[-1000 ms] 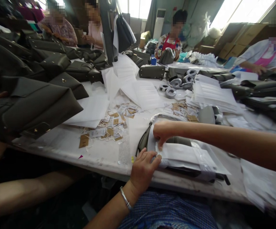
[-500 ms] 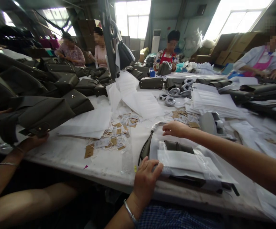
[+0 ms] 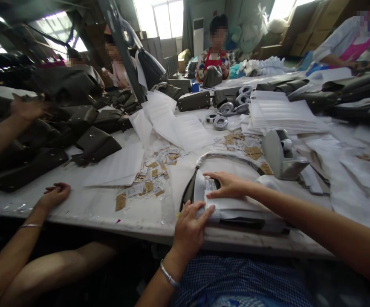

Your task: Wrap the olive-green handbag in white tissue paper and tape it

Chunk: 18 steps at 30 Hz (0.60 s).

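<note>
A dark olive handbag lies at the table's front edge, its long handle wrapped in clear film and arching behind it. White foam sheet covers most of the bag. My left hand, with a silver bangle at the wrist, grips the bag's near left corner, fingers curled over the wrapping. Reaching in from the right, my right hand has thumb and fingers closed around the white foam at the bag's left end. What lies under its palm is hidden.
Paper tags are scattered left of the bag. Foam sheets are stacked behind; a grey wrapped piece stands at right. Beside me, a co-worker's hand rests on the table, another reaches over piled dark bags.
My right hand has moved down and left from behind the bag onto its foam wrapping. The co-worker at left has let go of a dark bag, and the view has shifted slightly.
</note>
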### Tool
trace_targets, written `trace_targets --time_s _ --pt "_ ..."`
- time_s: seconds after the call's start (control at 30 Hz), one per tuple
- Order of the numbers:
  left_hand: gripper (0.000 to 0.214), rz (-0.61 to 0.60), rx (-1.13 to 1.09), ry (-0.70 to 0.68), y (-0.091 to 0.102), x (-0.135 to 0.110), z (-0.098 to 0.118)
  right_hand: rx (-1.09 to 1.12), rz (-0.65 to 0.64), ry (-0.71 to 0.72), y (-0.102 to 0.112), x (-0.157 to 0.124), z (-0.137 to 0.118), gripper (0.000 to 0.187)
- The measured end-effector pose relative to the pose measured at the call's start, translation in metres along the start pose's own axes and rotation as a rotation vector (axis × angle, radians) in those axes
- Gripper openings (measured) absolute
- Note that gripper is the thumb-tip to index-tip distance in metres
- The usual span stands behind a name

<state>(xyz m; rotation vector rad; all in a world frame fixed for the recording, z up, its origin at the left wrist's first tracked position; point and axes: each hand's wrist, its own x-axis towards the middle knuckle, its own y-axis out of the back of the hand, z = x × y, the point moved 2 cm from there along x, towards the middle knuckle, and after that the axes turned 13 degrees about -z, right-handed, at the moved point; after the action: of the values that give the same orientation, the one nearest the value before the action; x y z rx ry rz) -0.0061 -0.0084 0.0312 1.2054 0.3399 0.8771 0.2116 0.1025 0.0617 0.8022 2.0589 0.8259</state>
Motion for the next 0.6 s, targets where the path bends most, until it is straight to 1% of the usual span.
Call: trace_targets --time_s 0.13,0.23,0.27,0.3,0.37,0.4,0.47,0.5,0.53,0.57,0.6 --pt "0.064 0.031 0.103 -0.055 -0.009 -0.013 0.0 0.0 0.035 0.006 -0.004 -0.002 0.001 0.097" --pt "0.069 0.021 0.154 -0.074 -0.015 -0.021 -0.002 0.018 0.075 0.025 -0.007 0.0 0.001 0.097" --pt "0.07 0.013 0.151 -0.075 -0.015 -0.023 -0.002 0.033 0.106 0.041 -0.007 0.0 0.001 0.092" --pt "0.071 0.003 0.138 -0.076 -0.013 -0.024 -0.001 0.051 0.146 0.057 -0.005 -0.001 0.001 0.083" --pt "0.068 -0.026 0.082 -0.087 -0.007 -0.026 0.001 0.077 0.247 0.072 0.001 -0.011 0.005 0.061" --pt "0.065 -0.04 0.031 -0.091 -0.002 -0.026 0.002 0.082 0.306 0.064 0.005 -0.021 0.011 0.053" --pt "0.05 -0.031 -0.126 -0.054 0.009 -0.025 0.0 0.07 0.473 0.009 0.011 -0.05 0.03 0.049" --pt "0.041 0.006 -0.223 0.003 0.015 -0.023 -0.004 0.061 0.57 -0.038 0.012 -0.068 0.043 0.05" --pt "0.034 0.065 -0.327 0.087 0.021 -0.02 -0.009 0.046 0.689 -0.101 0.011 -0.088 0.058 0.052" --pt "0.03 0.132 -0.423 0.187 0.025 -0.015 -0.016 0.034 0.781 -0.177 0.008 -0.107 0.074 0.054" --pt "0.029 0.192 -0.503 0.285 0.028 -0.009 -0.023 0.041 0.81 -0.259 0.001 -0.125 0.089 0.057"
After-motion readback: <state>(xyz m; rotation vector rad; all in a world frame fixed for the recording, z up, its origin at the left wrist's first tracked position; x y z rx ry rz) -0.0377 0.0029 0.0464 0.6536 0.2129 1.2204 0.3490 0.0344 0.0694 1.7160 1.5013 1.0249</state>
